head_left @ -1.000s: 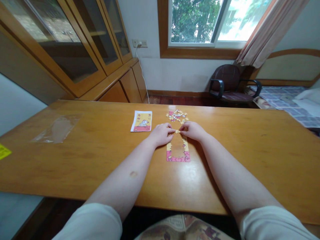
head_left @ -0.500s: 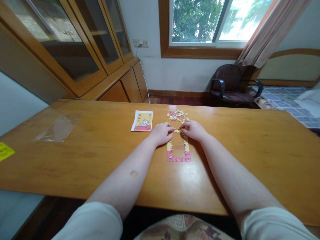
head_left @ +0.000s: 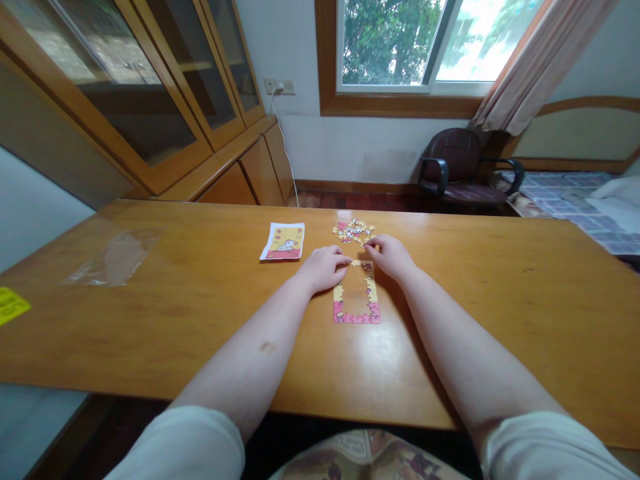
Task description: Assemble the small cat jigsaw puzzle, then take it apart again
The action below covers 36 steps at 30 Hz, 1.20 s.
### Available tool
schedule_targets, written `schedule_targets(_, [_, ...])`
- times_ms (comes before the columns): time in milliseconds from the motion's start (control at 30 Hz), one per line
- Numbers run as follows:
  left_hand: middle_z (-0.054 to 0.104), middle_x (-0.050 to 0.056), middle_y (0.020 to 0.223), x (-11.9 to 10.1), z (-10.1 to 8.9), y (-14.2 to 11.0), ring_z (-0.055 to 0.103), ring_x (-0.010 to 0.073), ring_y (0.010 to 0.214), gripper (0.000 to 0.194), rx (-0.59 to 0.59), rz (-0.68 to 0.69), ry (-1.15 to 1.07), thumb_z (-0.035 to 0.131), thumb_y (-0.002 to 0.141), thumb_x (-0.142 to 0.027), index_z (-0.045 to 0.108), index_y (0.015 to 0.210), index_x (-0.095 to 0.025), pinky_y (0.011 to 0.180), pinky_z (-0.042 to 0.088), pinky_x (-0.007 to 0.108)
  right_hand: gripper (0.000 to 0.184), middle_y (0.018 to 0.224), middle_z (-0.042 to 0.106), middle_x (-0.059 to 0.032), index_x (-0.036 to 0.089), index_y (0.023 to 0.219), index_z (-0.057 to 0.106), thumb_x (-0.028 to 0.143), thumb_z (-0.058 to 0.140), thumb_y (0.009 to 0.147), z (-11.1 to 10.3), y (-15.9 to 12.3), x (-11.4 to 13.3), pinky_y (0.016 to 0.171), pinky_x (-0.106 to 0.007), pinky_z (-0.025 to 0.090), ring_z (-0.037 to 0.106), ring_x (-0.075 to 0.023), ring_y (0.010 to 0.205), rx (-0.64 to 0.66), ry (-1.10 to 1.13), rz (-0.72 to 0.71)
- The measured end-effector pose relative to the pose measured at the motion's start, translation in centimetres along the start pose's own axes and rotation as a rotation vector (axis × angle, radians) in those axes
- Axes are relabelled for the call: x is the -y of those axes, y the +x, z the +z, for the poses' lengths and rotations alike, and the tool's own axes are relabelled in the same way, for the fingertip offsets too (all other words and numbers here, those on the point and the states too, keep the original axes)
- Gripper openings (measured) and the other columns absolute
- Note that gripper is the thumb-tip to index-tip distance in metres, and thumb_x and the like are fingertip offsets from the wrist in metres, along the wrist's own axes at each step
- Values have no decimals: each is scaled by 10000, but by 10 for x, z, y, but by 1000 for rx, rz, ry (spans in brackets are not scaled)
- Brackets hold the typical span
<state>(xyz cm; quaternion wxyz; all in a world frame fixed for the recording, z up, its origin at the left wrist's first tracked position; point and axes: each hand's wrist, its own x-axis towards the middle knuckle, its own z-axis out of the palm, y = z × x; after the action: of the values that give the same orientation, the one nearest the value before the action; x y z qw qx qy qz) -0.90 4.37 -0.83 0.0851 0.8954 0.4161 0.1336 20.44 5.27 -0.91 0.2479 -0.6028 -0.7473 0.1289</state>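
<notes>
A partly joined jigsaw puzzle (head_left: 357,319) lies flat as a rectangular border, pink along the near side and yellow higher up, with bare table inside it. My left hand (head_left: 324,267) rests at its upper left corner, fingers bent loosely and fingertips on the top edge; it hides that corner. Just beyond the top right corner, my right hand (head_left: 393,257) pinches at a yellow puzzle piece beside the loose pile. The loose puzzle pieces (head_left: 353,231), yellow, pink and white, lie heaped behind the border.
A picture card (head_left: 284,243) showing a white animal on yellow and pink lies left of the pile. Farther left is a clear plastic bag (head_left: 117,259), with a yellow label (head_left: 13,305) at the table's left edge. An armchair (head_left: 456,163) stands beyond the wooden table (head_left: 210,300).
My right hand has moved from the border's top edge slightly up and right to the loose pieces. The border's top right corner now shows. My left hand has stayed nearly still.
</notes>
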Motion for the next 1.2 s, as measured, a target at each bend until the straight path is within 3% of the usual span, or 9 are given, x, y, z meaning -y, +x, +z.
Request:
schedule_targets(167, [653,53,1038,-2,-2,0,602,206,950,317,28,23,-1,488,867,-289,716,1086,-260,900,464,340,273,730,674,-28,175,845,720,354,516,873,-6,1,-8,606,-237,364,550,-140,660,47,33,96])
schedule_targets(400, [678,50,1064,3,-1,2,604,208,1003,334,22,-65,18,478,858,-232,690,1117,-245,916,460,338,345,654,619,-10,171,715,667,374,461,903,-5,-2,-4,572,-227,326,507,-127,627,151,35,-53])
schedule_targets(600, [685,50,1075,8,1,3,611,205,996,327,7,-56,16,459,870,-217,694,1098,-230,913,466,332,367,620,598,-6,178,676,638,381,445,913,-2,-3,-3,582,-227,328,500,-130,609,203,28,-94])
schedule_targets(800, [680,57,1053,12,-7,0,616,198,969,312,-49,-137,-19,455,864,-212,704,1051,-210,885,477,319,351,731,661,-37,180,751,671,366,430,925,-1,-4,-4,635,-229,355,555,-148,697,136,24,-104])
schedule_targets(1000, [675,21,935,15,-14,-7,624,183,864,199,93,-60,-42,569,806,-320,735,895,-258,764,487,277,332,794,679,-60,177,801,686,359,434,917,5,-2,-12,704,-246,383,586,-171,785,-13,32,-107])
schedule_targets(1200, [672,28,901,14,-15,-6,616,181,825,188,128,-65,-38,601,788,-366,724,839,-234,702,463,267,354,703,637,-46,186,732,660,380,426,913,7,-2,-16,682,-260,387,569,-173,718,-123,56,-93])
